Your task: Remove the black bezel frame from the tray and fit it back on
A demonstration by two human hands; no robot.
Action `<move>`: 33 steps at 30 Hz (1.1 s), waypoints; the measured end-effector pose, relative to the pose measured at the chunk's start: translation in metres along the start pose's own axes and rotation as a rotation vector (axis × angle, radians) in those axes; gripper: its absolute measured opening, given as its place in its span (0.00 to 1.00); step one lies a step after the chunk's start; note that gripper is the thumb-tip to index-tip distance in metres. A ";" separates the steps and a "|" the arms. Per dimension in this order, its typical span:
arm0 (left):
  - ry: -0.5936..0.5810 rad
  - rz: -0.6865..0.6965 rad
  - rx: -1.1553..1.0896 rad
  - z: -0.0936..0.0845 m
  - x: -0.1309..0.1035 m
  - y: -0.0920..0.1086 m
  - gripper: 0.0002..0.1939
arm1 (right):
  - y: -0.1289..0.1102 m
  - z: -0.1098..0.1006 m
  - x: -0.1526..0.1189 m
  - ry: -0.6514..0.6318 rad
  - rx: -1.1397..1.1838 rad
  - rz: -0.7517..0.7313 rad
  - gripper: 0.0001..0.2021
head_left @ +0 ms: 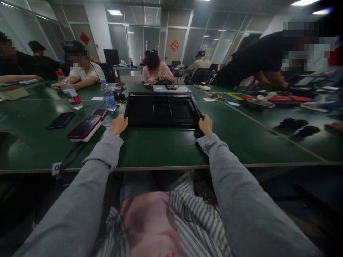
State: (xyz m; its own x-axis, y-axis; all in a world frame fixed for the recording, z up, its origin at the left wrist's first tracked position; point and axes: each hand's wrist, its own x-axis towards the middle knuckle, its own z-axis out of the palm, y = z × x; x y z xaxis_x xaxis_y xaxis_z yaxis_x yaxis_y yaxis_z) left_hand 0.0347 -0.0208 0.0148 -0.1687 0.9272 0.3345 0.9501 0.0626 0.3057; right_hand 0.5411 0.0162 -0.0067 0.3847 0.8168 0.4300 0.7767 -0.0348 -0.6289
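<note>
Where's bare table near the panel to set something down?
Bare green table between the black panel and the table's near edge; also right of the right hand, before the dark objects. Crowded: left of the left hand, with black phone, pink-rimmed device, blue-capped bottle and red-capped bottle.

Left hand (119, 124), right hand (205, 124) curled.

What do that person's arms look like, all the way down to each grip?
The left sleeve and right sleeve are long, plain grey and wrinkled, with loose ends at the wrists. The left grip and right grip are just bare hands, no gloves. I see no cables on them.
</note>
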 end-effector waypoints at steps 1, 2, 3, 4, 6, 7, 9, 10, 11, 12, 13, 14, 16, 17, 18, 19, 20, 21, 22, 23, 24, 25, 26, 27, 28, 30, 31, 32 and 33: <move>0.001 -0.001 -0.001 -0.001 -0.001 0.001 0.22 | -0.001 0.000 -0.001 0.005 0.003 0.000 0.22; 0.002 0.000 -0.003 -0.002 -0.002 0.002 0.22 | -0.001 -0.001 -0.001 0.008 0.009 0.000 0.22; 0.002 0.002 -0.005 -0.003 -0.003 0.003 0.23 | -0.001 -0.001 -0.001 0.010 0.017 -0.001 0.22; 0.001 0.004 -0.008 -0.003 -0.003 0.003 0.23 | -0.001 -0.001 -0.001 0.007 0.025 0.000 0.21; -0.006 0.009 -0.016 -0.002 -0.002 0.002 0.23 | 0.000 -0.001 0.000 0.000 0.035 0.006 0.20; -0.009 0.011 -0.021 0.000 -0.001 0.001 0.22 | 0.000 -0.001 0.000 -0.003 0.038 0.013 0.20; -0.011 0.013 -0.039 0.003 0.001 -0.002 0.22 | 0.001 -0.001 0.000 -0.013 0.042 0.025 0.20; -0.010 0.012 -0.053 0.005 0.003 -0.004 0.23 | 0.001 -0.001 0.000 -0.020 0.044 0.033 0.20; -0.009 0.008 -0.072 0.006 0.004 -0.006 0.23 | 0.001 -0.001 0.000 -0.027 0.047 0.040 0.20; -0.009 0.001 -0.094 0.008 0.005 -0.007 0.23 | 0.001 -0.001 -0.001 -0.035 0.049 0.046 0.20; -0.012 -0.011 -0.119 0.009 0.007 -0.008 0.23 | 0.001 -0.001 -0.001 -0.042 0.049 0.049 0.20; -0.016 -0.025 -0.147 0.010 0.008 -0.009 0.23 | 0.000 -0.001 -0.002 -0.047 0.044 0.051 0.21; -0.030 -0.054 -0.209 0.013 0.011 -0.011 0.23 | 0.000 -0.002 -0.002 -0.054 0.030 0.048 0.22; -0.036 -0.066 -0.240 0.014 0.012 -0.012 0.23 | 0.000 -0.002 -0.003 -0.055 0.027 0.044 0.22; -0.039 -0.076 -0.269 0.016 0.014 -0.012 0.24 | 0.000 -0.002 -0.002 -0.053 0.027 0.041 0.22; -0.038 -0.085 -0.295 0.017 0.015 -0.013 0.24 | 0.000 -0.003 -0.002 -0.049 0.030 0.038 0.22; -0.032 -0.094 -0.314 0.018 0.016 -0.013 0.24 | 0.001 -0.002 -0.002 -0.043 0.037 0.035 0.22; -0.023 -0.105 -0.326 0.018 0.017 -0.014 0.23 | 0.002 -0.002 -0.001 -0.036 0.046 0.030 0.21; -0.010 -0.116 -0.332 0.018 0.018 -0.014 0.23 | 0.003 -0.002 -0.001 -0.030 0.055 0.022 0.21; 0.005 -0.130 -0.331 0.017 0.018 -0.014 0.23 | 0.003 -0.002 0.000 -0.028 0.061 0.015 0.21; 0.018 -0.144 -0.325 0.016 0.018 -0.014 0.23 | 0.004 -0.001 0.000 -0.027 0.063 0.009 0.21; 0.031 -0.159 -0.316 0.014 0.017 -0.014 0.23 | 0.003 -0.001 0.000 -0.029 0.061 0.002 0.21; 0.042 -0.178 -0.305 0.012 0.016 -0.015 0.23 | 0.003 0.000 0.000 -0.032 0.056 -0.002 0.21; 0.049 -0.200 -0.294 0.009 0.015 -0.015 0.23 | 0.003 0.000 0.000 -0.033 0.048 -0.004 0.21; 0.055 -0.224 -0.281 0.007 0.014 -0.015 0.23 | 0.002 0.001 -0.001 -0.035 0.040 -0.007 0.21; 0.060 -0.272 -0.253 0.003 0.011 -0.016 0.23 | 0.001 0.002 -0.002 -0.039 0.037 -0.019 0.20; 0.061 -0.288 -0.237 0.002 0.010 -0.016 0.23 | 0.000 0.003 -0.002 -0.044 0.041 -0.026 0.20; 0.062 -0.294 -0.219 0.001 0.009 -0.015 0.23 | 0.000 0.004 -0.002 -0.053 0.048 -0.031 0.19; 0.063 -0.293 -0.201 0.000 0.008 -0.015 0.23 | 0.000 0.005 -0.002 -0.065 0.058 -0.034 0.19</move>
State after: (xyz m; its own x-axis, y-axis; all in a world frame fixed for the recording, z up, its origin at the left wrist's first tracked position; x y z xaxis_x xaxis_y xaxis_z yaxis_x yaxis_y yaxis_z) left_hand 0.0195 -0.0147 0.0130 -0.4483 0.8554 0.2593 0.7894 0.2428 0.5638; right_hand 0.5378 0.0170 -0.0107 0.3237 0.8529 0.4097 0.7576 0.0257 -0.6522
